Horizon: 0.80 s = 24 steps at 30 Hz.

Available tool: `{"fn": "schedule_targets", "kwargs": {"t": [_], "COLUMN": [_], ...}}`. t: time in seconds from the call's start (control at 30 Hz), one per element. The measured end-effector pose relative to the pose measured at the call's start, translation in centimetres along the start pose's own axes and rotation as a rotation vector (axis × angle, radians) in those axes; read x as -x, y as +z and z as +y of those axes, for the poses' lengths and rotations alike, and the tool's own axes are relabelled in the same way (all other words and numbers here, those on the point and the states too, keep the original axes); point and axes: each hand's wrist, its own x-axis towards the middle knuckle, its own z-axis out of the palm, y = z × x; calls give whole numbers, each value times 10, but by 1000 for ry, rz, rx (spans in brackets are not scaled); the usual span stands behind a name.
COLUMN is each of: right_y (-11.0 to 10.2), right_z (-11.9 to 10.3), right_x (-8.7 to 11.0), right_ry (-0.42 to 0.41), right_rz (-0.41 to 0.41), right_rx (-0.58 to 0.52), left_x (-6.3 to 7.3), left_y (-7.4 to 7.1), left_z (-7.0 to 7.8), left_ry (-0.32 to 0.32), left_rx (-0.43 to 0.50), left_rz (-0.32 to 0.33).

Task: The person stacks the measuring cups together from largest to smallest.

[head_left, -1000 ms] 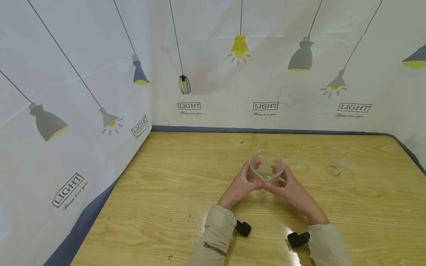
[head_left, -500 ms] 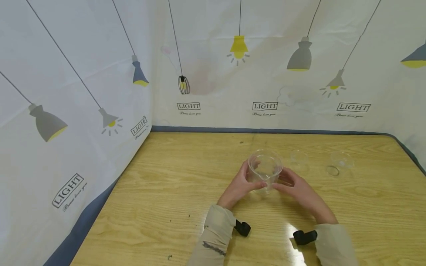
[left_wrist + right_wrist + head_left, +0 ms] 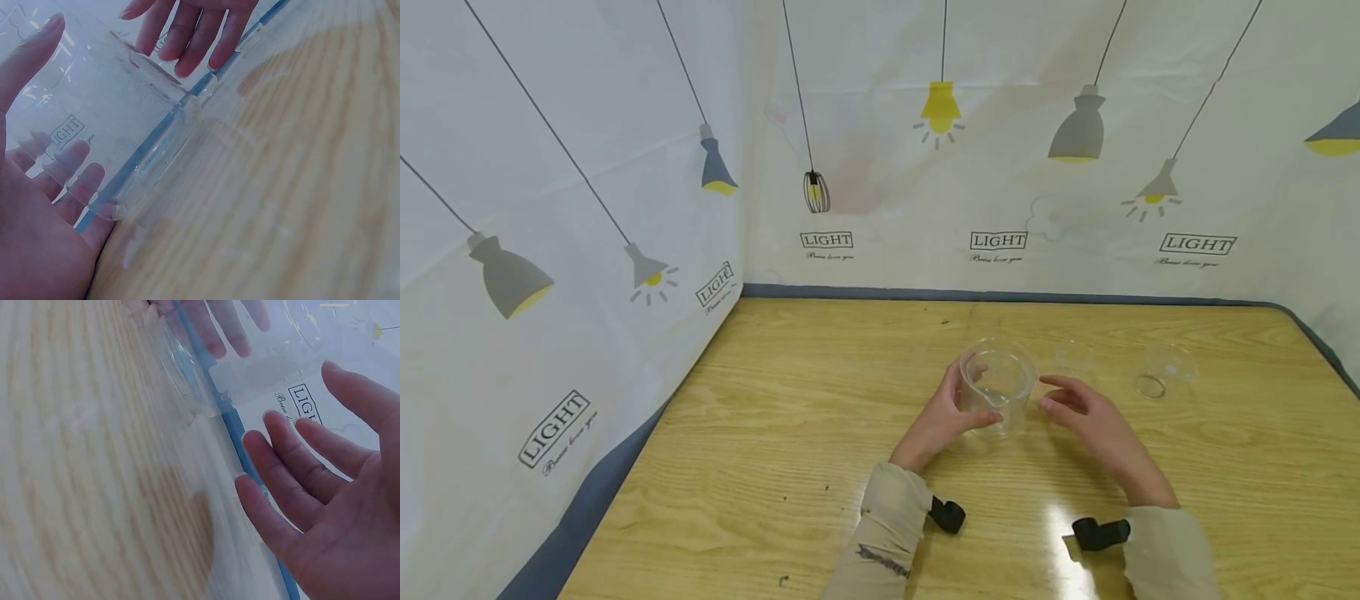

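A clear glass beaker [image 3: 998, 387] with a pouring lip stands upright on the wooden table in the head view. My left hand [image 3: 936, 421] holds it from the left, thumb across the near side and fingers round the far side. Through the glass those fingers [image 3: 81, 156] show in the left wrist view. To the right of the beaker, with a small gap between, is my right hand [image 3: 1093, 425]. Its fingers [image 3: 275, 469] are spread and relaxed, and nothing lies in the palm.
Behind my right hand stands a small clear glass vessel [image 3: 1073, 357]. Farther right is another clear glass piece [image 3: 1171, 360] with a round rim or base; its exact shape is hard to make out. A printed cloth wall [image 3: 895, 271] borders the table at the back and left.
My right hand has let go of the beaker and moved away to the right. My left hand and the beaker have stayed nearly in place.
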Motion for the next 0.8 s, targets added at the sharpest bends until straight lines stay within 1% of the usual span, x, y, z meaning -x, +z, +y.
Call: {"fn": "schedule_targets", "kwargs": {"t": [0.1, 0.2, 0.3, 0.4, 0.53, 0.6, 0.7, 0.8], "right_y": [-4, -9, -13, -17, -24, -27, -31, -35], "right_z": [0, 3, 6, 8, 7, 6, 6, 6], "right_x": [2, 3, 3, 4, 7, 9, 12, 15], "right_ry": [-12, -35, -40, -61, -66, -61, -67, -83], "right_rz": [37, 82, 136, 162, 197, 232, 285, 351], "right_rx": [-15, -31, -55, -77, -105, -115, -176, -279], "left_x": [0, -1, -1, -1, -1, -1, -1, -1], "left_y": [0, 0, 0, -1, -1, -1, -1, -1], "left_z": [0, -1, -1, -1, -2, -2, -2, -3], "left_ry": [4, 7, 6, 5, 12, 17, 24, 24], "left_rx": [-3, 4, 11, 13, 18, 23, 27, 27], "left_rz": [-3, -8, -13, -16, -18, -21, -24, -27]}}
